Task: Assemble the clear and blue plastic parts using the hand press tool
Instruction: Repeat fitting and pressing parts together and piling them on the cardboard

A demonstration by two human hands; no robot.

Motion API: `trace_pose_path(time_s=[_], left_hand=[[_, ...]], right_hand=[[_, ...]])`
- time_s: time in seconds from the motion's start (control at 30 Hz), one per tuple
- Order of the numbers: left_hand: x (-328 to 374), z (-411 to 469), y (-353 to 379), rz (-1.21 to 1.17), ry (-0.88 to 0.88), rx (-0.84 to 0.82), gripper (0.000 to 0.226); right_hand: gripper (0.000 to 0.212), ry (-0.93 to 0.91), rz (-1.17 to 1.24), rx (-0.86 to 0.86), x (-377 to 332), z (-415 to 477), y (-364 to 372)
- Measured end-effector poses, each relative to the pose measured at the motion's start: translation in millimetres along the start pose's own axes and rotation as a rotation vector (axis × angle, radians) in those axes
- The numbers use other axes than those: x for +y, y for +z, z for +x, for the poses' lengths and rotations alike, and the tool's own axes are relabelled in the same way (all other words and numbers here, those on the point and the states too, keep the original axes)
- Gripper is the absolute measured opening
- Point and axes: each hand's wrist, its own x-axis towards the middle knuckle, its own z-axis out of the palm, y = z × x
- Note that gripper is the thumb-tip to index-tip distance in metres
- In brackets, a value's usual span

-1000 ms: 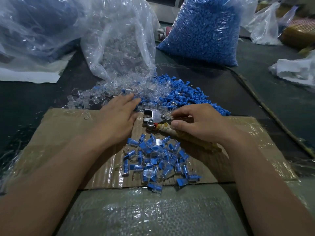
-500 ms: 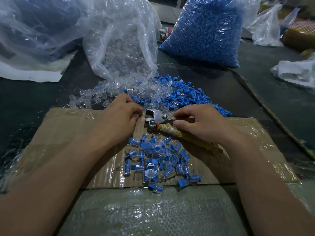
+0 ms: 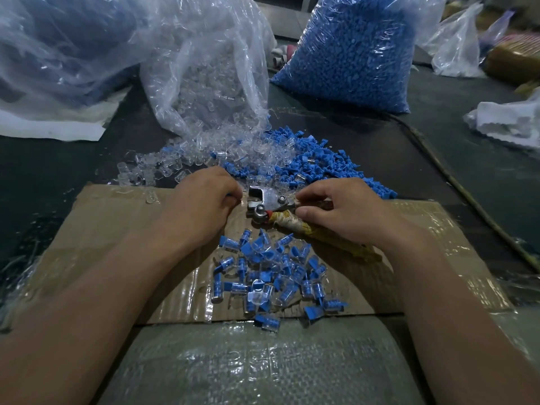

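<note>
The hand press tool (image 3: pixel 270 200), with a metal head and a cloth-wrapped handle, lies on a cardboard sheet (image 3: pixel 102 229). My right hand (image 3: pixel 344 211) grips the tool's handle just behind the head, thumb below and fingers above. My left hand (image 3: pixel 201 206) sits at the left of the jaw with its fingers curled in, and a bit of blue plastic shows at the fingertips. Beyond the tool lie loose clear parts (image 3: pixel 175 165) and loose blue parts (image 3: pixel 327 168). A pile of joined clear-and-blue parts (image 3: pixel 271 273) lies in front of the tool.
An open bag of clear parts (image 3: pixel 204 68) and a full bag of blue parts (image 3: pixel 350 48) stand at the back. A large plastic bag (image 3: pixel 58 48) fills the far left. A woven sack (image 3: pixel 248 361) lies nearest me, and a white bag (image 3: pixel 511 121) sits far right.
My left hand has drawn back from the loose pile and curled its fingers, and is now close to the tool's jaw. My right hand has stayed on the handle.
</note>
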Motion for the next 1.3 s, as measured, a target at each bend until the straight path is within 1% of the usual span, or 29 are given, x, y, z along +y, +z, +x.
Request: trace_pose_path(time_s=[0.13,0.2,0.27,0.3,0.37,0.43,0.6,0.7,0.77,0.83,0.9,0.97,1.0,1.03,1.1,1.17,1.23,1.3], left_hand=[[3.9,-3.0,0.3,-0.106,-0.052,0.072,0.017],[5.5,-3.5,0.5,-0.164,-0.078,0.078,0.034],[4.2,-2.7,1.2,-0.154,-0.096,0.019,0.055],[2.8,-1.4,2.1,-0.12,-0.098,-0.026,0.059],[-0.1,1.7,4.4,-0.027,-0.071,-0.097,0.053],[-1.8,2.9,6.7,-0.002,-0.048,-0.097,0.044],[-4.2,1.9,6.0,-0.025,-0.036,0.043,0.02],[-3.1,0.5,4.0,-0.041,-0.067,0.082,0.015],[0.9,-1.4,0.9,-0.091,-0.104,0.132,0.014],[7.8,-3.9,-4.9,-0.218,-0.142,0.186,0.008],[16.4,-6.8,-9.7,-0.426,-0.194,0.203,0.01],[25.4,-10.4,-15.1,-0.771,-0.285,0.165,0.006],[28.4,-11.8,-17.2,-0.913,-0.313,0.135,0.009],[30.0,-13.0,-18.5,-1.0,-0.318,0.096,0.014],[31.1,-13.0,-18.4,-1.135,-0.313,0.016,0.02],[31.6,-11.6,-17.8,-1.299,-0.33,-0.025,0.019],[32.3,-11.2,-17.0,-1.417,-0.339,-0.04,0.017],[32.5,-11.5,-14.9,-1.449,-0.328,-0.065,0.019]], right_hand=[[0.033,-0.001,-0.001,-0.006,-1.9,-0.7,-0.9],[0.034,-0.001,-0.001,-0.009,-1.9,-0.9,-1.4],[0.034,-0.002,0.001,-0.009,-1.7,-1.2,-1.4],[0.034,-0.003,0.002,-0.008,-1.8,-1.3,-1.4],[0.034,-0.007,-0.001,-0.008,-2.4,-1.4,-1.3],[0.033,-0.01,-0.005,-0.008,-2.7,-1.5,-1.5],[0.033,-0.001,-0.004,-0.014,-2.6,-1.8,-1.9],[0.033,-0.005,0.0,-0.017,-2.6,-1.8,-1.9],[0.033,-0.009,0.002,-0.018,-2.2,-1.8,-1.8],[0.033,-0.011,-0.003,-0.006,-2.5,-1.4,-0.7],[0.034,-0.024,0.009,0.066,-3.8,-1.2,0.7],[0.036,-0.076,0.08,0.202,-8.9,-1.7,0.9],[0.038,-0.116,0.147,0.252,-12.8,-2.8,0.9],[0.042,-0.159,0.225,0.281,-17.3,-4.1,1.5],[0.05,-0.247,0.344,0.302,-25.9,-7.3,3.9],[0.052,-0.321,0.361,0.332,-32.5,-8.1,7.7],[0.044,-0.359,0.341,0.391,-36.7,-6.9,10.6],[0.036,-0.369,0.348,0.435,-38.6,-5.5,12.8]])
